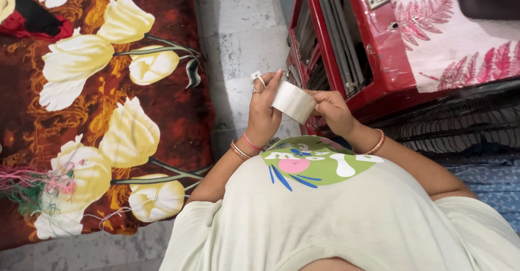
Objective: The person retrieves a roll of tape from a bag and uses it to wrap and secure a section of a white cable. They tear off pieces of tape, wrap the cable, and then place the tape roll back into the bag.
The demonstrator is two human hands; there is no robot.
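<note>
A roll of pale tape (293, 101) is held between both hands just above the person's chest, near the middle of the view. The roll lies tilted, its broad band facing the camera and its long run going from about ten o'clock down to four o'clock; the hollow core cannot be seen. The left hand (264, 110) stands at the roll's nine o'clock side, fingers curled up and closed on its upper left edge, with a ring and a small white piece at the fingertips and bangles on the wrist. The right hand (331, 111) sits at the three o'clock side, fingers bent in and pinching the roll's lower right end. A red metal cabinet (379, 43) stands at one o'clock, topped by a pink cloth with red fern leaves (455, 38). A dark red blanket with large yellow flowers (103, 114) fills the nine o'clock side, over a grey tiled floor (241, 38).
</note>
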